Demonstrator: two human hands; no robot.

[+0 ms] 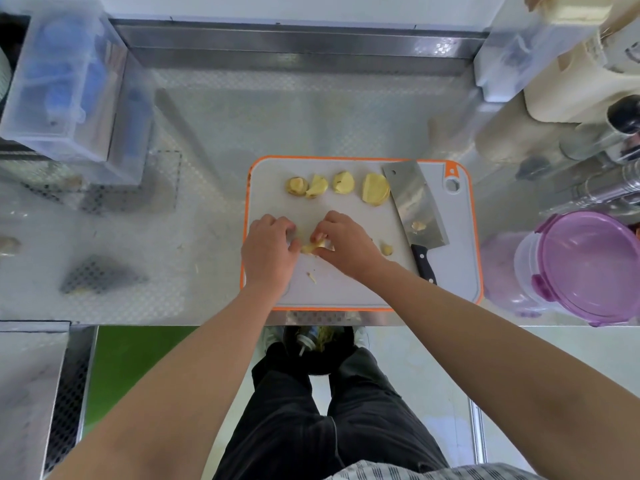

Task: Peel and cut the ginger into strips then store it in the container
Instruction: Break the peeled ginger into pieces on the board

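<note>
Since the cleaver [414,206] is parked flat on the right side of the cutting board [346,289], both hands are freed for the ginger piece [313,248] at mid-frame, which is pinched between the curled fingers of the left hand [268,249] and the right hand [346,244], probably so skin can be picked off. Four ginger slices [341,182] are lined up along the board's top edge, and the purple-lidded container [585,268] is cut off at the right; how much peel remains is hidden by fingers.
</note>
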